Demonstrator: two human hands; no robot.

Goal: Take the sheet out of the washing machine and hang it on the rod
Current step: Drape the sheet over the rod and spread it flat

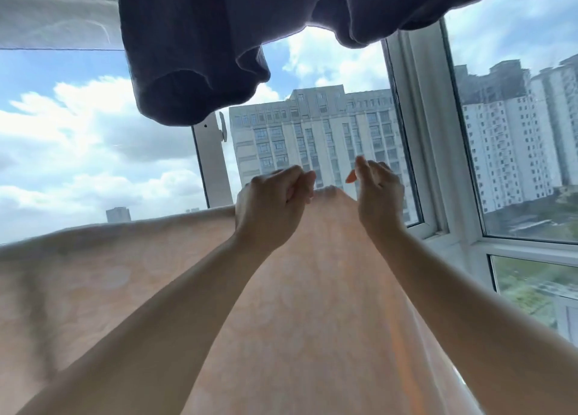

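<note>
Left hand [275,202] grips the raised top edge of the sheet [312,274], right hand [380,192] just beside, curled, hold unclear.

Both forearms reach upward. Left hand [272,206] curls tight, pinching the sheet [328,227] edge — right hand [380,195] just beside that grip, fingers loosely bent.

No writing, label, brand or number could be read anywhere: not on the sheet [312,289], the dark cloth [194,54] overhead, the window frame [403,117] or the far buildings [312,133].
</note>
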